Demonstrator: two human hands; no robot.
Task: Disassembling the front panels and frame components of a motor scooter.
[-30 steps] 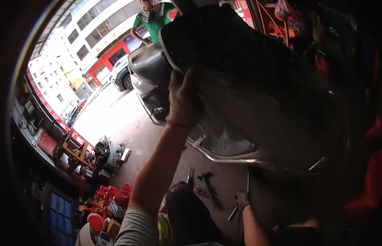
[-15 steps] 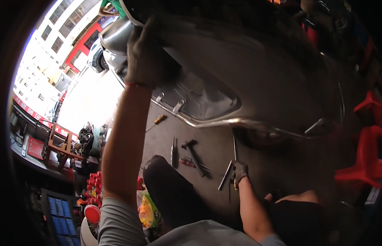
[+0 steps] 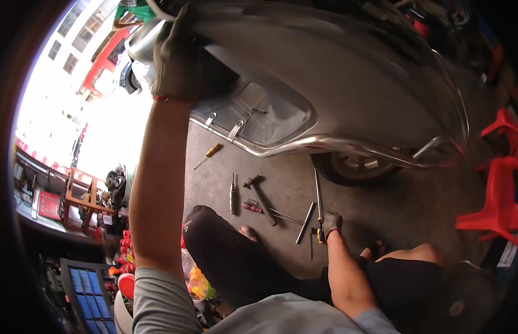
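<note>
A grey motor scooter [image 3: 325, 72] with a chrome guard rail [image 3: 309, 142] fills the upper part of the view. My left hand [image 3: 175, 64], in a grey work glove, is closed on the edge of its body panel. Some of its fingers are hidden against a dark area. Down on the floor, my gloved right hand [image 3: 332, 221] closes on a tool with a yellow and black handle [image 3: 319, 234] and a long metal shaft [image 3: 318, 192], apparently a screwdriver. A metal tube [image 3: 305, 224] lies just left of that hand.
A hammer [image 3: 261, 201], red-handled screwdriver [image 3: 251, 207], slim metal tool [image 3: 232, 196] and yellow-handled screwdriver [image 3: 208, 155] lie on the concrete. Red plastic stools [image 3: 495, 200] stand at right. A wheel [image 3: 353, 167] shows under the scooter. Another person's green sleeve [image 3: 137, 11] appears upper left.
The view has shifted, and the scooter looks higher and brighter with its wheel now visible. My left hand remains at the panel; my right hand stays by the long-shafted tool.
</note>
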